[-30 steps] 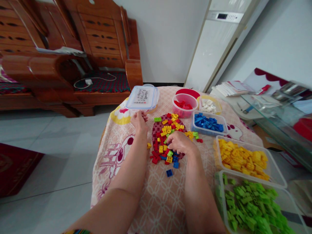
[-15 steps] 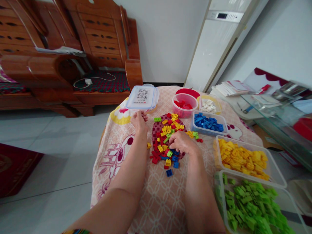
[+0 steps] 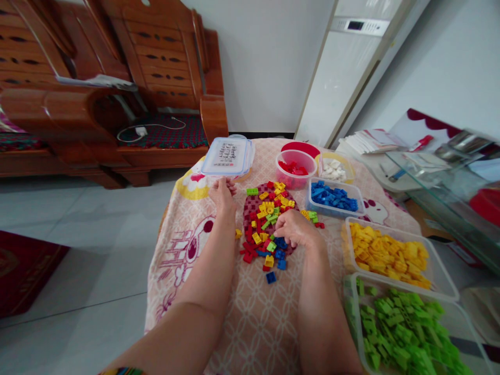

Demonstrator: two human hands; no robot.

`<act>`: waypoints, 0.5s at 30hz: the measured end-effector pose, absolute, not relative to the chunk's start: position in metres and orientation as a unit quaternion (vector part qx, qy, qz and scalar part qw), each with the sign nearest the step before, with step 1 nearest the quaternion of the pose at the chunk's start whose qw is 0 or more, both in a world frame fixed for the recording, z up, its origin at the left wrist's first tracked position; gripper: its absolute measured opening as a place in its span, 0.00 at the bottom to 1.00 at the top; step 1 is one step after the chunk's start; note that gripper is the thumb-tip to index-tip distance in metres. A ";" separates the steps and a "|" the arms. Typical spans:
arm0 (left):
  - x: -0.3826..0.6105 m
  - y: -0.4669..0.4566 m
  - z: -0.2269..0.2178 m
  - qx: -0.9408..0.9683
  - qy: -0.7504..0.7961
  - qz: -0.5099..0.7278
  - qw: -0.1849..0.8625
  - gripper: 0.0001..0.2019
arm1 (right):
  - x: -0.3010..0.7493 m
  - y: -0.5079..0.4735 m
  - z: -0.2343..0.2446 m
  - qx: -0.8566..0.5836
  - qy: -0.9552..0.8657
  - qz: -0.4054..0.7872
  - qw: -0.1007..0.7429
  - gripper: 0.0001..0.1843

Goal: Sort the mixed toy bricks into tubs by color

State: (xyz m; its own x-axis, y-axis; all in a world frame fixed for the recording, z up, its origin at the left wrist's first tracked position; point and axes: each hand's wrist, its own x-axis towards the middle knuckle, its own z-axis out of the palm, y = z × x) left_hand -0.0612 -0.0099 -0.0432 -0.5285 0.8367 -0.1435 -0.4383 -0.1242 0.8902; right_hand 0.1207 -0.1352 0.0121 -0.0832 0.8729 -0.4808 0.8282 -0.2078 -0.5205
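A pile of mixed toy building bricks (image 3: 257, 238), red, yellow, green and blue, lies in the middle of the cloth-covered table. My right hand (image 3: 296, 228) is over the pile's right side, fingers curled down beside the blue bricks (image 3: 279, 254). Whatever those fingers pinch is hidden. To the left of the pile, my left hand (image 3: 223, 192) is closed with its fingers curled in, just below the lidded plastic box (image 3: 226, 156). Its palm is turned away, so any contents cannot be seen. A single blue brick (image 3: 271, 277) lies nearest to me.
Along the right side stand tubs of green bricks (image 3: 406, 328), yellow bricks (image 3: 386, 255) and blue bricks (image 3: 334, 198). Further back are a round tub of red bricks (image 3: 292, 169) and a container of white bricks (image 3: 334, 170). A glass shelf (image 3: 445, 208) juts in at right.
My right hand has shifted slightly to the right, uncovering more blue bricks. My left hand stays in nearly the same place.
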 end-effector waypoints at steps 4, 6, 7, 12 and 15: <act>-0.061 -0.010 -0.043 0.201 0.499 0.721 0.438 0.06 | 0.106 -0.136 0.019 -0.694 -0.677 0.242 -0.036 0.05; -0.061 -0.010 -0.043 0.203 0.497 0.721 0.437 0.07 | 0.097 -0.136 0.021 -0.693 -0.700 0.164 -0.054 0.08; -0.061 -0.010 -0.043 0.203 0.496 0.722 0.437 0.07 | 0.095 -0.136 0.021 -0.689 -0.707 0.144 -0.060 0.10; -0.061 -0.010 -0.044 0.198 0.493 0.724 0.441 0.07 | 0.099 -0.137 0.024 -0.695 -0.702 0.143 -0.060 0.13; -0.061 -0.010 -0.044 0.197 0.490 0.725 0.442 0.07 | 0.108 -0.137 0.023 -0.694 -0.702 0.150 -0.048 0.09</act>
State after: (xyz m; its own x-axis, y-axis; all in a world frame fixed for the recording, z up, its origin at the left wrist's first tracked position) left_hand -0.0613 -0.0100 -0.0437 -0.5306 0.8346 -0.1480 -0.4479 -0.1279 0.8849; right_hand 0.1084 -0.1366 0.0229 -0.0312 0.9606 -0.2761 0.9895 -0.0092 -0.1439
